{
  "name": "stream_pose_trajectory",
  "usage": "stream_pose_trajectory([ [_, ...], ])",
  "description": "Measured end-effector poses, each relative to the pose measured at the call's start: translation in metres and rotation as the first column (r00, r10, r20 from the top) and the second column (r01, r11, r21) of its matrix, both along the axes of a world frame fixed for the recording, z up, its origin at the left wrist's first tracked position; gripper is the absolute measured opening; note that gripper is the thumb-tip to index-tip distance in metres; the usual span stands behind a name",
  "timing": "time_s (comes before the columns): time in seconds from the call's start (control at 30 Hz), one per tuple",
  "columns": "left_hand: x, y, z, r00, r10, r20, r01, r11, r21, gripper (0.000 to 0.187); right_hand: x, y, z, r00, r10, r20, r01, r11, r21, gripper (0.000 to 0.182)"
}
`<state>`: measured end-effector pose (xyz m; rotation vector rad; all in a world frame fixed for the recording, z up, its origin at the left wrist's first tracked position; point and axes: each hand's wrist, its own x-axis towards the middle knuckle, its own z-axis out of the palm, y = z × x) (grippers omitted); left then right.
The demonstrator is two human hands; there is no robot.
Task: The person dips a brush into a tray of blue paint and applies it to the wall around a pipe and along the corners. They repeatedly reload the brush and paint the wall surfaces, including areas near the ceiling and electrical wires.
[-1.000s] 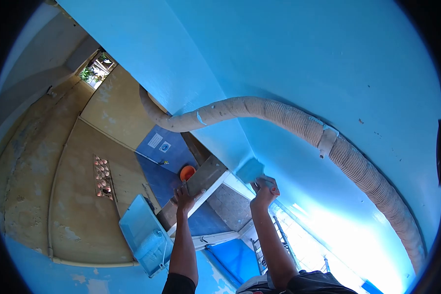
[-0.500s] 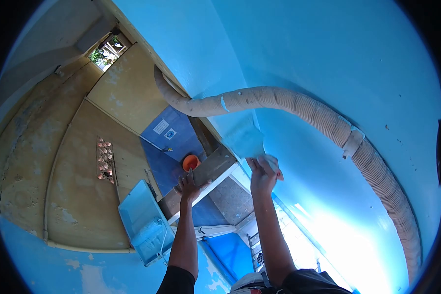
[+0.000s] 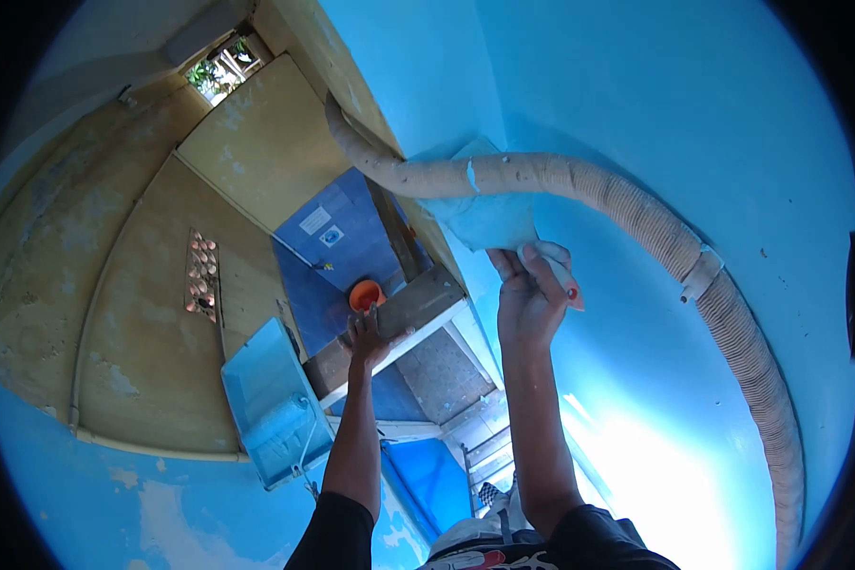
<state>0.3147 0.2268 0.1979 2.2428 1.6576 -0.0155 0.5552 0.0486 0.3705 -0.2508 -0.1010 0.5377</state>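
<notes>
Clock directions here run around the middle of the view. At three o'clock, close in, the right hand (image 3: 534, 290) grips the handle of a flat painting tool (image 3: 489, 220), the handle's reddish end sticking out past the palm. The tool's broad, blue-coated head lies at one o'clock, passing behind the ribbed hose (image 3: 627, 201) against the light-blue wall (image 3: 636, 85); whether it touches the wall, I cannot tell. The hose starts at eleven o'clock, arches over the top and drops away to four, with a clamp (image 3: 702, 275) around it at three. Toward seven to eight o'clock, near the centre, the left hand (image 3: 367, 340) is open and holds nothing, its fingers spread on the ledge (image 3: 418, 309). Just beyond those fingers, at nine o'clock, is an orange bucket (image 3: 365, 295). Farther out between seven and eight, a paint tray (image 3: 256, 366) sits tilted beside the ledge, with a blue-coated paint roller (image 3: 283, 418) in it. Two signs (image 3: 323, 228) are on the dark-blue wall section at ten o'clock, and a vent block (image 3: 201, 273) is set in the yellowish wall (image 3: 133, 313) at nine.
</notes>
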Motion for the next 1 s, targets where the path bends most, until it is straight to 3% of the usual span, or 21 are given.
stream_pose_trajectory([
  [0.07, 0.002, 0.000, 0.004, 1.000, 0.001, 0.002, -0.001, 1.000, 0.014, 0.126, 0.001, 0.008, -0.028, 1.000, 0.031, -0.006, -0.030, 0.999, 0.031, 0.018],
  [0.13, 0.004, -0.001, 0.007, 1.000, 0.008, -0.005, -0.007, 1.000, 0.016, 0.127, -0.001, 0.010, -0.087, 0.995, 0.058, -0.082, -0.061, 0.997, -0.042, 0.019],
  [0.27, -0.001, -0.001, 0.002, 1.000, -0.013, -0.015, 0.013, 1.000, 0.014, 0.127, -0.014, -0.013, -0.210, 0.987, -0.016, -0.160, -0.035, 0.950, -0.310, 0.019],
  [0.3, 0.001, 0.000, 0.002, 1.000, -0.019, 0.021, 0.019, 0.999, 0.029, 0.127, -0.014, -0.017, -0.224, 0.987, -0.018, -0.157, -0.032, 0.950, -0.309, 0.019],
  [0.37, 0.001, -0.002, 0.002, 1.000, -0.011, -0.002, 0.011, 1.000, 0.029, 0.127, -0.015, -0.023, -0.240, 0.955, -0.113, -0.273, -0.064, 0.823, -0.564, 0.018],
  [0.47, 0.005, -0.002, 0.011, 0.999, 0.007, -0.044, -0.006, 1.000, 0.019, 0.126, -0.015, -0.011, -0.189, 0.963, -0.151, -0.224, 0.003, 0.834, -0.552, 0.015],
  [0.5, 0.006, -0.004, 0.013, 0.998, 0.013, -0.063, -0.013, 1.000, -0.003, 0.126, -0.015, -0.007, -0.154, 0.982, -0.134, -0.130, 0.047, 0.853, -0.520, 0.014],
  [0.6, 0.005, -0.005, 0.013, 0.998, 0.004, -0.056, -0.003, 1.000, 0.007, 0.125, -0.007, -0.012, -0.070, 0.989, -0.114, -0.098, 0.068, 0.921, -0.384, 0.014],
  [0.63, 0.007, -0.002, 0.013, 0.998, 0.008, -0.054, -0.008, 1.000, 0.004, 0.125, -0.003, -0.018, -0.051, 0.996, -0.058, -0.060, 0.041, 0.968, -0.247, 0.015],
  [0.67, 0.007, -0.001, 0.012, 0.998, 0.016, -0.060, -0.016, 1.000, 0.011, 0.127, -0.001, -0.019, -0.044, 1.000, -0.005, -0.019, 0.003, 0.994, -0.111, 0.016],
  [0.77, 0.004, -0.008, 0.011, 0.996, 0.025, -0.081, -0.024, 1.000, 0.015, 0.126, 0.007, -0.010, -0.060, 1.000, 0.018, -0.008, -0.019, 0.999, -0.034, 0.019],
  [0.87, 0.004, -0.006, 0.011, 0.996, 0.019, -0.092, -0.016, 0.999, 0.029, 0.124, 0.005, 0.004, -0.153, 0.989, 0.058, -0.133, -0.064, 0.997, -0.047, 0.021],
  [0.97, 0.005, -0.006, 0.012, 0.998, 0.011, -0.063, -0.010, 1.000, 0.028, 0.124, -0.010, -0.007, -0.252, 0.977, -0.011, -0.213, -0.028, 0.983, -0.179, 0.023],
  [1.0, 0.005, -0.007, 0.013, 0.999, 0.001, -0.033, 0.000, 1.000, 0.029, 0.123, -0.016, -0.011, -0.282, 0.961, -0.047, -0.273, -0.042, 0.950, -0.311, 0.021],
])
